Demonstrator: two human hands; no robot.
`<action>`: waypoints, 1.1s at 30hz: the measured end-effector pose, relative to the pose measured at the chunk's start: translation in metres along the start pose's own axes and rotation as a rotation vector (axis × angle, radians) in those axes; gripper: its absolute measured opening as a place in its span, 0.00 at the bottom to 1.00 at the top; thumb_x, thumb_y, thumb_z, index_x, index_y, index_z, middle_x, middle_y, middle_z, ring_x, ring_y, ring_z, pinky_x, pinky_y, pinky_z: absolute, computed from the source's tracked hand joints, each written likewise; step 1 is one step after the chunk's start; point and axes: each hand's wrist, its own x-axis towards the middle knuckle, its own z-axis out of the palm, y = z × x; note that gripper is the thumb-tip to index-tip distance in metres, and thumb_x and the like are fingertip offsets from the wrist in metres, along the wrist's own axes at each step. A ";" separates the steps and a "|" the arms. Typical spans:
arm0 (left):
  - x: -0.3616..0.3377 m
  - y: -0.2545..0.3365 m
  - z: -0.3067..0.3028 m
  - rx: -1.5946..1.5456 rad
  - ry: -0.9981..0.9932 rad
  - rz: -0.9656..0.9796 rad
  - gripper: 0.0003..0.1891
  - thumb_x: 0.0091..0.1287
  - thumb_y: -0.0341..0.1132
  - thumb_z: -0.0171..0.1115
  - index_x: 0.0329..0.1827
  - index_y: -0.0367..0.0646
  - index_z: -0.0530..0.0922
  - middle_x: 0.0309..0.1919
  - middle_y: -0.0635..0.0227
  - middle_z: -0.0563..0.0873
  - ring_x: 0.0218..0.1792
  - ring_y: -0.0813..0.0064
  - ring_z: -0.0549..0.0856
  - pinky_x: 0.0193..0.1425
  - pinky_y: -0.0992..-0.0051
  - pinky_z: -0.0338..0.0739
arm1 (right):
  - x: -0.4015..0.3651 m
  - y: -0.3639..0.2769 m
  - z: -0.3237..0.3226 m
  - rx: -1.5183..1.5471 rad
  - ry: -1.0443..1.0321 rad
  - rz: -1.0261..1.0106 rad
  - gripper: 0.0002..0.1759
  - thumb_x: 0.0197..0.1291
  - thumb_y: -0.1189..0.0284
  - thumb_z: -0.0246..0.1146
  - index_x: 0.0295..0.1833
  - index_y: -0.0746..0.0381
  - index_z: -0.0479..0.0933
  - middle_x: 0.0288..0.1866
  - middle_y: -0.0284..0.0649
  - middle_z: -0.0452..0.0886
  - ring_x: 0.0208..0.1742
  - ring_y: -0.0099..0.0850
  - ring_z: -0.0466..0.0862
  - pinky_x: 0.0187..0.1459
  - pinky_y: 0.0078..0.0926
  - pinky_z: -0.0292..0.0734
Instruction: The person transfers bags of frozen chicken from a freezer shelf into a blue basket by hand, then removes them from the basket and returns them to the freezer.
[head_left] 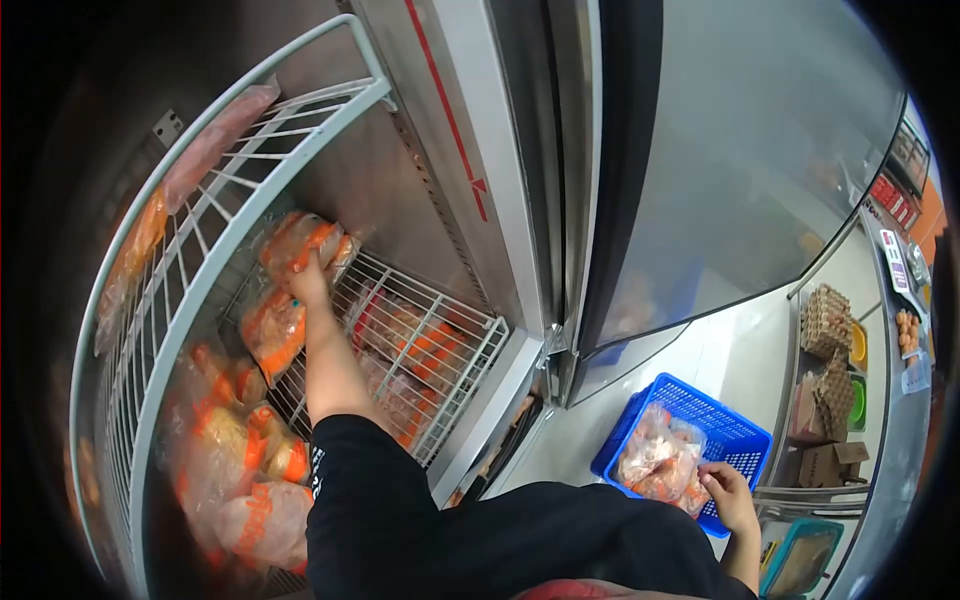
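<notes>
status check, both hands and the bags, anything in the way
Left hand on bagged pack in fridge, grip unclear. Right hand at bags in blue basket. Upper wire shelf near left hand, no block visible.

Left arm (338,375) is stretching way out and up, bare below the short black sleeve (365,470) — the left hand (311,280) is curling its fingers closed-ish at the far end. Right hand (727,492) is hanging low off to the other side — fingers bending, wrist (745,530) tilting inward.
</notes>
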 end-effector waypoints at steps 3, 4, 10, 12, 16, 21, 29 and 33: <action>0.009 -0.006 0.009 0.163 -0.022 0.090 0.37 0.53 0.54 0.64 0.56 0.31 0.69 0.51 0.46 0.76 0.56 0.54 0.74 0.61 0.61 0.63 | 0.013 -0.002 -0.003 -0.086 -0.020 -0.014 0.11 0.58 0.74 0.60 0.46 0.66 0.75 0.38 0.36 0.78 0.39 0.24 0.77 0.41 0.21 0.71; 0.014 -0.008 0.002 0.191 -0.082 0.160 0.35 0.53 0.54 0.64 0.53 0.31 0.71 0.48 0.46 0.78 0.54 0.54 0.75 0.59 0.61 0.65 | 0.017 0.001 -0.004 -0.125 -0.024 -0.037 0.11 0.58 0.73 0.60 0.46 0.65 0.76 0.38 0.36 0.78 0.40 0.24 0.77 0.41 0.22 0.71; 0.002 0.036 -0.057 -0.026 -0.474 0.170 0.20 0.60 0.45 0.60 0.47 0.38 0.75 0.40 0.60 0.80 0.40 0.68 0.79 0.45 0.71 0.71 | 0.029 -0.002 -0.010 -0.330 -0.116 -0.201 0.13 0.56 0.68 0.62 0.43 0.65 0.77 0.39 0.43 0.79 0.42 0.32 0.79 0.42 0.27 0.72; -0.030 0.067 -0.098 -0.446 -0.707 -0.056 0.15 0.62 0.41 0.59 0.45 0.41 0.76 0.37 0.65 0.81 0.36 0.73 0.80 0.40 0.74 0.73 | 0.034 0.043 -0.025 -0.408 -0.095 -0.293 0.14 0.57 0.65 0.61 0.44 0.62 0.78 0.37 0.43 0.80 0.40 0.32 0.79 0.42 0.28 0.72; -0.008 0.068 -0.125 -0.091 -1.074 0.141 0.30 0.63 0.48 0.57 0.62 0.37 0.65 0.58 0.61 0.71 0.58 0.70 0.70 0.57 0.72 0.67 | 0.029 0.162 -0.079 -0.341 0.045 0.061 0.14 0.59 0.65 0.58 0.43 0.64 0.76 0.40 0.47 0.79 0.41 0.36 0.78 0.44 0.33 0.72; -0.220 0.208 -0.188 -0.051 -1.286 0.413 0.27 0.67 0.47 0.51 0.62 0.37 0.65 0.59 0.59 0.71 0.57 0.69 0.72 0.59 0.72 0.65 | -0.042 0.354 -0.151 -0.576 0.255 0.641 0.15 0.55 0.62 0.60 0.40 0.62 0.78 0.36 0.49 0.80 0.39 0.43 0.80 0.44 0.38 0.74; -0.600 0.197 -0.094 0.229 -1.923 0.318 0.26 0.60 0.49 0.60 0.55 0.40 0.71 0.51 0.57 0.77 0.47 0.65 0.79 0.52 0.66 0.71 | -0.021 0.570 -0.167 -0.446 0.067 0.847 0.14 0.56 0.65 0.54 0.41 0.61 0.79 0.45 0.50 0.79 0.48 0.44 0.79 0.50 0.39 0.72; -0.724 0.143 -0.069 0.526 -2.051 1.116 0.20 0.55 0.39 0.64 0.49 0.43 0.75 0.45 0.57 0.79 0.47 0.58 0.79 0.50 0.65 0.72 | 0.100 0.621 -0.195 -0.435 -0.001 0.665 0.16 0.56 0.62 0.53 0.43 0.61 0.77 0.42 0.52 0.79 0.44 0.46 0.79 0.47 0.41 0.73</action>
